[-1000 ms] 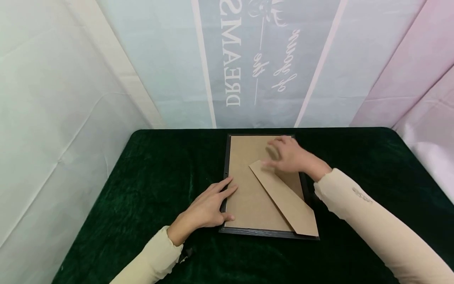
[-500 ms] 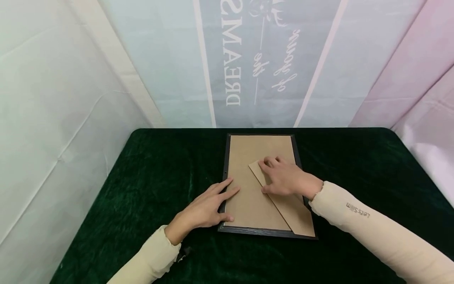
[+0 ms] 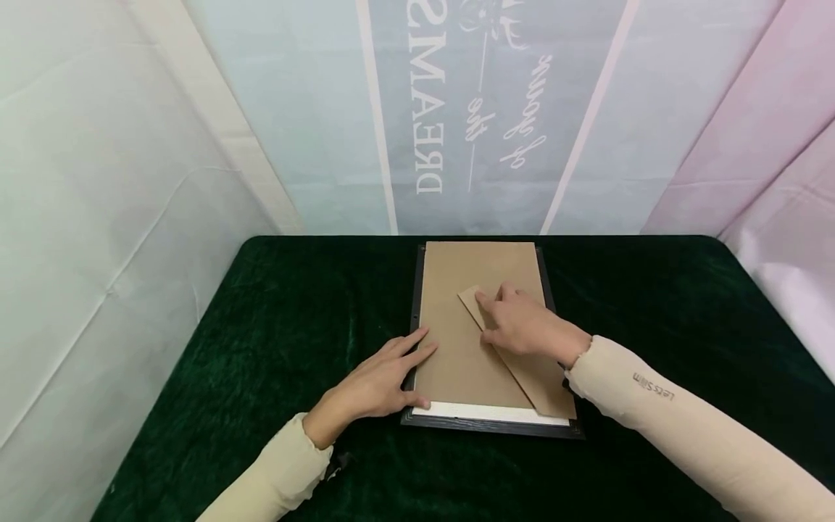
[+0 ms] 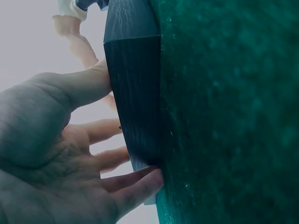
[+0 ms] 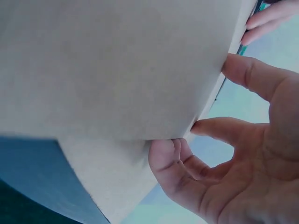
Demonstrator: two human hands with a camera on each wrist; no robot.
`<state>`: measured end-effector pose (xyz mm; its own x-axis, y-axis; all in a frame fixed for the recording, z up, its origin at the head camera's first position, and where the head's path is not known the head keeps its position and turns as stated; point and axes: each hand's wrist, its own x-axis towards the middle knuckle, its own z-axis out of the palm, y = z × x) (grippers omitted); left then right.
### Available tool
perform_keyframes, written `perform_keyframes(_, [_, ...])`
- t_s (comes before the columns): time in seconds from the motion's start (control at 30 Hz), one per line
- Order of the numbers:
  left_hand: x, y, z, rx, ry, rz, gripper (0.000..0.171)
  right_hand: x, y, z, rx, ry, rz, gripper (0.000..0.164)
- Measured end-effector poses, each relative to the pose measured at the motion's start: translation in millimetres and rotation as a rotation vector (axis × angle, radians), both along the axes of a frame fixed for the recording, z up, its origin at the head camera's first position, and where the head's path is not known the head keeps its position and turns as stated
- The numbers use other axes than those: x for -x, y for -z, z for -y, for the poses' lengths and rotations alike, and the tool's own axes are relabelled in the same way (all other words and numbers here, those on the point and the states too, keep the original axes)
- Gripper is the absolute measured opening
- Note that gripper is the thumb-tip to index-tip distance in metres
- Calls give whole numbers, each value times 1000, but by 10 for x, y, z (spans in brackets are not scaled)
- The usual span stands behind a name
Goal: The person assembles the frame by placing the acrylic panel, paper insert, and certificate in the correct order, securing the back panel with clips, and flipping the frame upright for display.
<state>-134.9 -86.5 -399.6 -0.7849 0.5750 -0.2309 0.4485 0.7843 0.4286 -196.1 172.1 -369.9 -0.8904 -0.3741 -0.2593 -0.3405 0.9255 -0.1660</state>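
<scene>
A dark picture frame (image 3: 492,428) lies back side up, its brown backing board (image 3: 470,268) shifted toward the far edge and overlapping the far rail. A slanted stand flap (image 3: 551,388) of the same brown board sticks up from it. My right hand (image 3: 528,322) holds the flap near its far end; in the right wrist view the thumb and fingers (image 5: 170,170) touch its edges, some fingers bent. My left hand (image 3: 381,377) rests with spread fingers on the frame's left side, fingertips on the board. The left wrist view shows its fingers (image 4: 140,189) against the dark side rail.
Between board and near rail shows a white strip (image 3: 489,412). Dark green velvet cloth (image 3: 293,341) covers the table, whose far edge lies just beyond the frame. Printed pale curtains (image 3: 339,130) hang behind, with white fabric (image 3: 85,254) on the left.
My right hand came down onto the flap from above. The backing board then slid away toward the far edge, uncovering a white strip at the near side. My left hand stayed put.
</scene>
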Motion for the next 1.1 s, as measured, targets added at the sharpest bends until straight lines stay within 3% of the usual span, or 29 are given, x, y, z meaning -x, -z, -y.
perform_keyframes(0.2, [-1,-7,-8,12,-2,-4,82,199,-20,32,-13,-28,-1,74])
perform_keyframes(0.4, [7,-23,-19,8,2,11,82,323,-34,13,-1,27,30,76])
perform_keyframes(0.53, [14,-14,-30,-23,-41,21,88,357,-41,2,21,50,6,76])
perform_keyframes(0.63, [19,-1,-29,-62,-64,13,96,294,-79,9,11,42,10,75])
perform_keyframes(0.77, [54,-15,18,-104,-27,9,109,119,-147,38,-16,15,35,74])
perform_keyframes(0.93, [109,-75,116,-138,52,105,121,-62,-221,92,-50,-20,47,72])
perform_keyframes(1.1, [122,-125,181,-164,55,193,120,-152,-286,111,-72,-12,53,72])
